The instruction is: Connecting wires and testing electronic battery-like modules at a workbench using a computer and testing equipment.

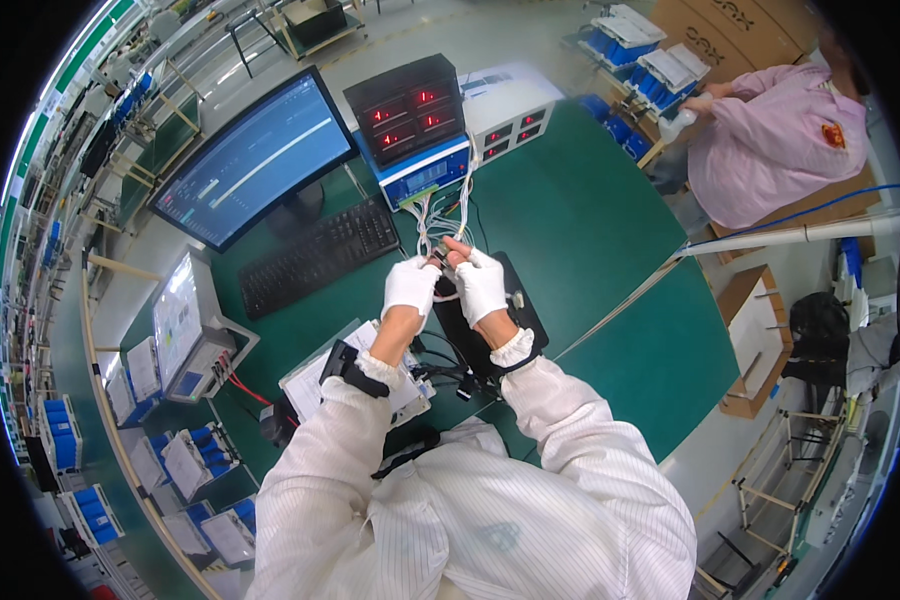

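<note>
My left hand [410, 285] and my right hand [481, 284], both in white gloves with bare fingertips, meet just in front of the instruments. Their fingers pinch together on a small dark connector [440, 257] beside a bundle of white wires [425, 222]; the fingers cover most of it. The wires run up to a blue-fronted tester [430, 183] with a lit screen. On top of that tester stands a black box [405, 108] with red digit displays. Beneath my hands lies a dark flat pad [518, 305] on the green table [610, 240].
A monitor [270, 160] and a black keyboard [315, 255] occupy the left side. Papers [310, 385] and black cables [460, 375] lie near my forearms. A white display unit [515, 130] stands behind. A person in pink [770, 145] works at the right, near blue battery packs [660, 80].
</note>
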Available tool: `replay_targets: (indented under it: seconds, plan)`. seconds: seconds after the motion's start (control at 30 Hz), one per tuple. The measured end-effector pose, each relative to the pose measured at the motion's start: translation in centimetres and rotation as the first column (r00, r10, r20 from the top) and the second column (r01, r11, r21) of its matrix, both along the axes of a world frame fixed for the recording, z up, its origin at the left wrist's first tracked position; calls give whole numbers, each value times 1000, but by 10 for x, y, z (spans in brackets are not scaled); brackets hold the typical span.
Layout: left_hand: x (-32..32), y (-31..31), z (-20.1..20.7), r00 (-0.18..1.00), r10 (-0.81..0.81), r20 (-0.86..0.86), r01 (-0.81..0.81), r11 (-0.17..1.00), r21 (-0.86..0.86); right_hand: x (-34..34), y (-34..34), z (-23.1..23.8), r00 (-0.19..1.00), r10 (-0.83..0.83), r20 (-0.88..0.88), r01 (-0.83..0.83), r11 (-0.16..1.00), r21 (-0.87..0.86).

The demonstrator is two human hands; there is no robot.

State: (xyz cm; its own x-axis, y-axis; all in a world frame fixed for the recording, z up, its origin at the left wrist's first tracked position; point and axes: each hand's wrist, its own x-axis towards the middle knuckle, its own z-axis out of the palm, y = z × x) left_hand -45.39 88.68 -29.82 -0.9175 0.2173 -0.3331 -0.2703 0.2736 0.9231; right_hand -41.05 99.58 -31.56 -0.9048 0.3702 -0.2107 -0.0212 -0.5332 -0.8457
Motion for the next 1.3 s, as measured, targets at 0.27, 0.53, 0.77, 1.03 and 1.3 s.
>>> replay_targets:
  seconds: [0.27,0.53,0.77,1.03,1.3]
  plan:
    - [19,-14,11,682,-233,-693,-291,783,-550,-3,45,-31,986,115,119,-137,972,192]
    - [113,-15,-17,586,-785,199,499,156,-853,56,81,-91,744,-330,581,-619,-15,785]
    - [55,-32,18,876,-376,303,353,927,130,56,90,-103,768,-303,564,-587,16,809]
    - [60,-23,61,943,-316,-103,314,949,-41,49,82,-66,947,142,287,79,764,-640]
    - [76,-14,55,899,-430,-81,360,833,-420,77,30,5,968,248,23,-222,902,-371]
